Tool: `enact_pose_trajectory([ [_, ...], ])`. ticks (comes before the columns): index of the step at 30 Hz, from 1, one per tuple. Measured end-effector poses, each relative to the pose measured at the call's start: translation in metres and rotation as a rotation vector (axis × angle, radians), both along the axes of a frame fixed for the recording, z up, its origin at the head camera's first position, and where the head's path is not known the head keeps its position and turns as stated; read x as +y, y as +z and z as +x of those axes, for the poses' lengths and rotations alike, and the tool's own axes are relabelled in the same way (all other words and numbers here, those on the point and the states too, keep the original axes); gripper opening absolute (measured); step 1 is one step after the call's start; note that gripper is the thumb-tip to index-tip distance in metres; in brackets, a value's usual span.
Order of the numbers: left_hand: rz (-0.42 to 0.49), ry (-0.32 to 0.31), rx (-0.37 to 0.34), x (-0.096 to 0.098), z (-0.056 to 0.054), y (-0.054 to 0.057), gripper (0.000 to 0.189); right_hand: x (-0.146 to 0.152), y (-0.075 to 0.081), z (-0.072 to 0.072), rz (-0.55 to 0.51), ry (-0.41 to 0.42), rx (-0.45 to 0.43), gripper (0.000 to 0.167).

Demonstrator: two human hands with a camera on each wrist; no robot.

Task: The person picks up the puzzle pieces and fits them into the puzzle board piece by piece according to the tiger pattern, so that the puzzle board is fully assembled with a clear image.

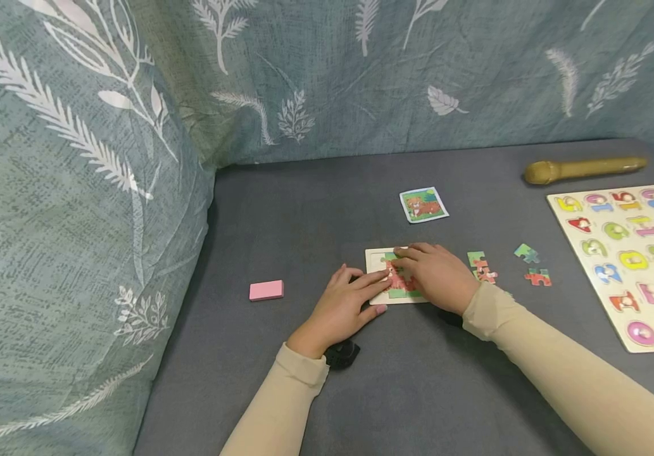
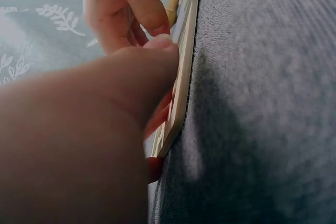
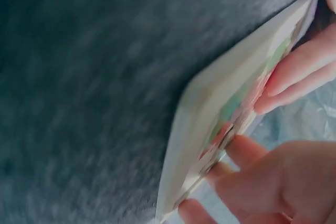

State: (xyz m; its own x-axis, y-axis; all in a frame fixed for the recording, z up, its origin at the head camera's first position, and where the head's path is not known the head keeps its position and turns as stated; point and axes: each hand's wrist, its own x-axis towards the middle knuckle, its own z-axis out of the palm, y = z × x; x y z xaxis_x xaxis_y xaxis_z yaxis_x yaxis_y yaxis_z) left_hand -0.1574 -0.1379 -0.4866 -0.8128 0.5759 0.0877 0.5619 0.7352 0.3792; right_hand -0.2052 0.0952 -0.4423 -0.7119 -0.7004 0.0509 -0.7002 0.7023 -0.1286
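A wooden puzzle tray (image 1: 370,258) with a pale frame lies on the table, holding a partly covered red-and-green jigsaw picture (image 1: 404,293). My left hand (image 1: 340,310) reaches over the tray's left side, its extended fingers touching the picture and its thumb beside the near edge. From the right, my right hand (image 1: 439,275) rests its fingertips on the picture's upper part. In the right wrist view the fingers (image 3: 244,150) meet the pieces near the frame. Loose jigsaw pieces (image 1: 484,274) lie just right of the right hand, partly hidden by it.
A small picture card (image 1: 424,205) lies beyond the tray. Further right are more loose pieces (image 1: 538,277), a wooden number board (image 1: 600,266) and a gold microphone-shaped object (image 1: 585,169). A pink block (image 1: 266,291) sits at left. Patterned curtain (image 1: 327,82) hangs behind the table.
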Motion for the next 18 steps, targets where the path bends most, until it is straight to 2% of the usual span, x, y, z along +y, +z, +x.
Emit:
enact_pose_trajectory([
  [8, 0.019, -0.024, 0.000, 0.007, -0.002, -0.001, 0.056, 0.006, 0.000, 0.008, 0.141, 0.025, 0.114, 0.044],
  [12, 0.068, -0.035, -0.010, 0.008, -0.003, -0.005, 0.054, 0.013, -0.002, 0.012, 0.084, -0.003, 0.098, 0.046],
  [15, 0.123, -0.025, -0.015, 0.006, -0.004, -0.009, 0.051, 0.021, 0.002, 0.012, 0.041, -0.026, 0.135, 0.046],
  [18, 0.171, 0.002, -0.013, 0.003, -0.004, -0.011, 0.050, 0.042, 0.012, 0.008, 0.013, -0.127, 0.145, 0.044],
])
